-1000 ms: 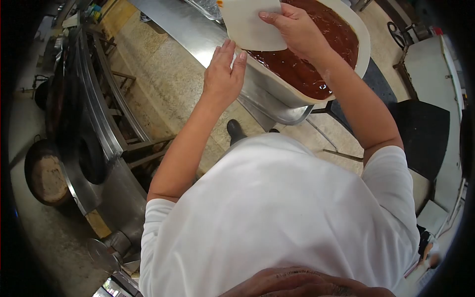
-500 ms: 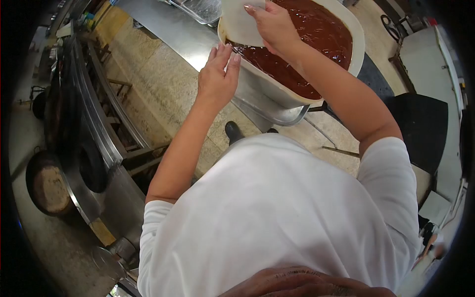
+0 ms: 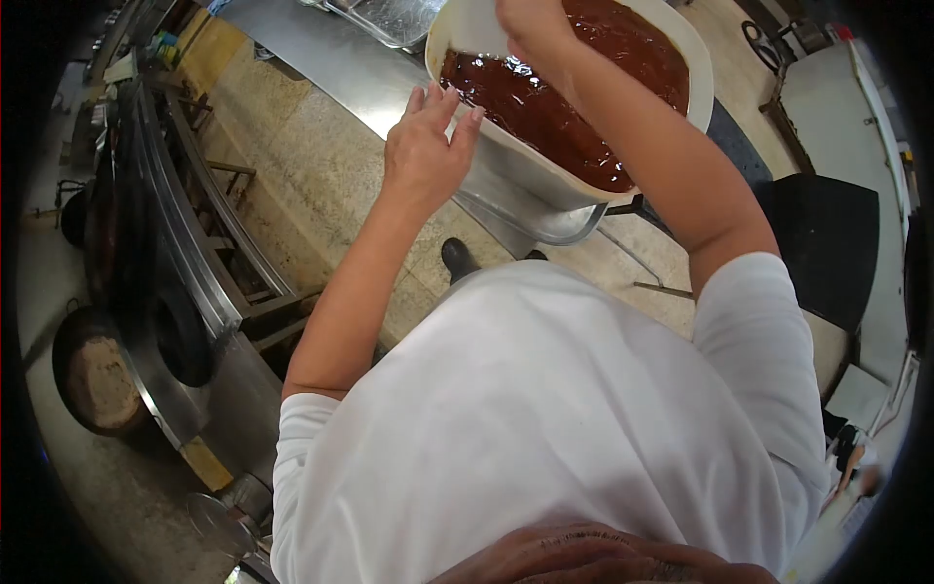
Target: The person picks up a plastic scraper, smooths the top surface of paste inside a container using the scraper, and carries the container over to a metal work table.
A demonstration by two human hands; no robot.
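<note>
A large off-white tub (image 3: 540, 161) holds a glossy dark red-brown mixture (image 3: 632, 68). My left hand (image 3: 428, 146) is open at the tub's near left side, fingers stretched out, with the fingertips at or close to the rim. I cannot tell whether they touch it. My right hand (image 3: 540, 24) is over the far part of the tub, at the top edge of the view, with its fingers curled in. The flat white scraper it grips is hard to tell from the pale tub wall here, and part of the hand is cut off.
The tub stands on a steel table (image 3: 360, 73), beside a clear tray (image 3: 389, 19). A black chair (image 3: 817, 248) is to the right. On the left are a steel counter (image 3: 209, 253) and a wok (image 3: 97, 375). Tiled floor (image 3: 302, 146) lies between.
My right hand has moved up toward the top edge, and the white scraper no longer shows clearly. More of the mixture's left end is visible. My left hand has barely shifted.
</note>
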